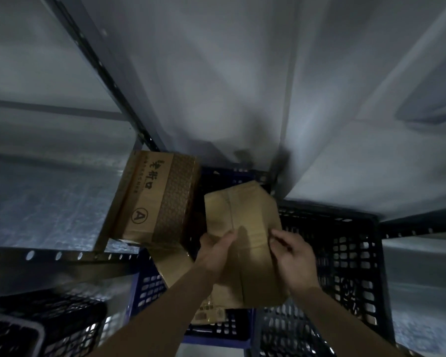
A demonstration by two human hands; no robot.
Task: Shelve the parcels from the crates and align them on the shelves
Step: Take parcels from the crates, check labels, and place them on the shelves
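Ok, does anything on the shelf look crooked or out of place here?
Yes. The printed box on the shelf sits askew, its near corner overhanging the shelf edge above the blue crate. Both hands, left hand and right hand, hold a plain parcel.

A parcel point(245, 228) is held between both hands, left hand point(218, 253) and right hand point(292, 256), above the crates point(345, 253). To its left, a box point(155, 199) is set on the shelf point(49, 202).
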